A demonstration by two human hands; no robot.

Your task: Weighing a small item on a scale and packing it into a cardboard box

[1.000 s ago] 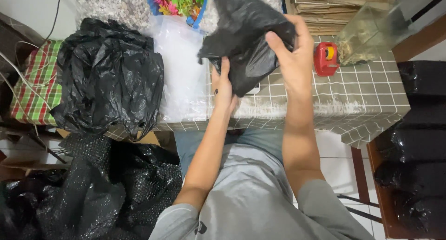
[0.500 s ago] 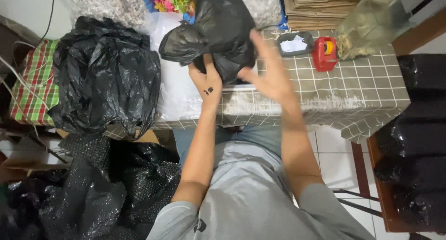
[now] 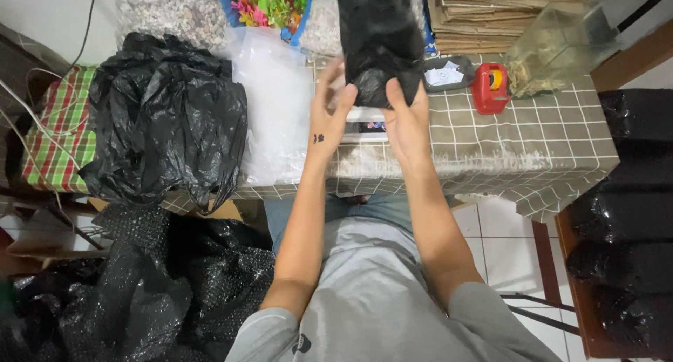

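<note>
A black plastic bag point(image 3: 378, 36) with something packed inside stands upright over the far part of the checked tablecloth point(image 3: 533, 141). My left hand point(image 3: 328, 106) grips its lower left side, thumb against the plastic. My right hand point(image 3: 406, 120) holds its bottom right, fingers wrapped up around it. Under the bag, between my hands, a small white flat object point(image 3: 364, 124) lies on the cloth.
A big heap of black bags point(image 3: 165, 124) sits at the table's left, clear plastic sheets point(image 3: 277, 99) beside it. A red tape dispenser point(image 3: 489, 87), a grey tray point(image 3: 449, 73), stacked cardboard point(image 3: 505, 15) and a clear bag point(image 3: 561, 50) stand at the right. Black bubble wrap point(image 3: 140, 292) lies on the floor.
I have turned the black bag from lying sideways to upright and moved it toward the table's middle. My right hand went from its top down to its base.
</note>
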